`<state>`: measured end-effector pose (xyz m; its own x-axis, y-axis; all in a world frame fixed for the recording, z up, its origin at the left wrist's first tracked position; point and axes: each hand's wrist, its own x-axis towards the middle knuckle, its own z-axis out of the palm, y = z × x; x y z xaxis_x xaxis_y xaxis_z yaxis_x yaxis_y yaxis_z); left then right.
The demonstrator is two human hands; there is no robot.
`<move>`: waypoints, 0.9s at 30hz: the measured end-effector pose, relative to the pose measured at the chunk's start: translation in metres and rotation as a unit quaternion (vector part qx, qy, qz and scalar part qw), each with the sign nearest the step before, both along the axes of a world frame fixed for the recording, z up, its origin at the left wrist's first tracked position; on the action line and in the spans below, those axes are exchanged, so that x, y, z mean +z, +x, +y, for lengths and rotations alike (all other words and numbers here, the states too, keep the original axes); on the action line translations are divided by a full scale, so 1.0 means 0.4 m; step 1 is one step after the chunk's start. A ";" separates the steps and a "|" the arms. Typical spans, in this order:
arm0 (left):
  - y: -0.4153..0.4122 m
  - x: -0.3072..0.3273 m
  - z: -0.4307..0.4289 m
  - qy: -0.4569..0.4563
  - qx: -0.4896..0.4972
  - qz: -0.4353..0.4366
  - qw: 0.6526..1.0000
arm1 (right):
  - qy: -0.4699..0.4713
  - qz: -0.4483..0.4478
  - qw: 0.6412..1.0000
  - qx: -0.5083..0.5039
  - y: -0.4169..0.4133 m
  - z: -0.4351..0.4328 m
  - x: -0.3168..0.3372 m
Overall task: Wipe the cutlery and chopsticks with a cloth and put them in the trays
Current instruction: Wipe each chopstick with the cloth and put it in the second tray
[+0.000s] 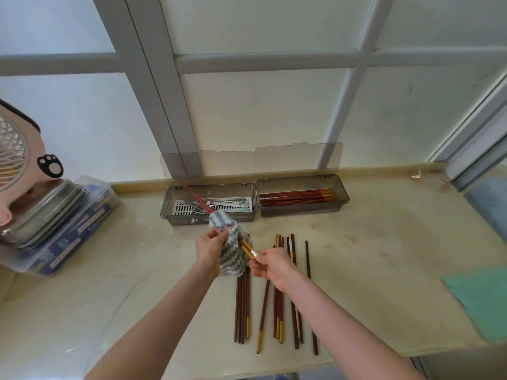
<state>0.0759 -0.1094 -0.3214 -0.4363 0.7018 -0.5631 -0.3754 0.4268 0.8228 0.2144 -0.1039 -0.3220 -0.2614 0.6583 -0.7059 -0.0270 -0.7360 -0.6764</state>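
A pink fan is by a metal tin on 1 plastic box, and a green sheet lies at the right.

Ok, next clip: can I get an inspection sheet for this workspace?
Surface: counter, pale, with faint reddish stains.
Job's things: cloth wrapped round held chopsticks; loose chopsticks lie on the counter; left tray holds cutlery; right tray holds stored chopsticks.
Clutter: fan and box at left; green cloth at right.
Grippers: left hand grips the cloth; right hand pinches the held chopsticks' gold ends.
Cables: nothing seen.
Surroundings: frosted window behind the counter.
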 end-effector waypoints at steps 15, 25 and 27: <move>0.010 0.003 -0.008 0.039 -0.180 0.069 0.980 | 0.302 -0.218 0.928 0.010 -0.038 0.056 0.014; 0.034 0.063 0.018 0.053 -0.322 0.128 0.936 | 0.202 0.067 0.973 -0.091 -0.036 0.201 0.110; 0.030 0.054 0.013 0.053 -0.354 0.153 0.921 | 0.184 0.111 0.964 -0.156 -0.004 0.266 0.149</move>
<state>0.0880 -0.1043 -0.3000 0.0246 0.9157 -0.4010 0.2227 0.3861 0.8952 0.2127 0.0025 -0.2624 -0.1282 0.9245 -0.3591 -0.3826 -0.3801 -0.8421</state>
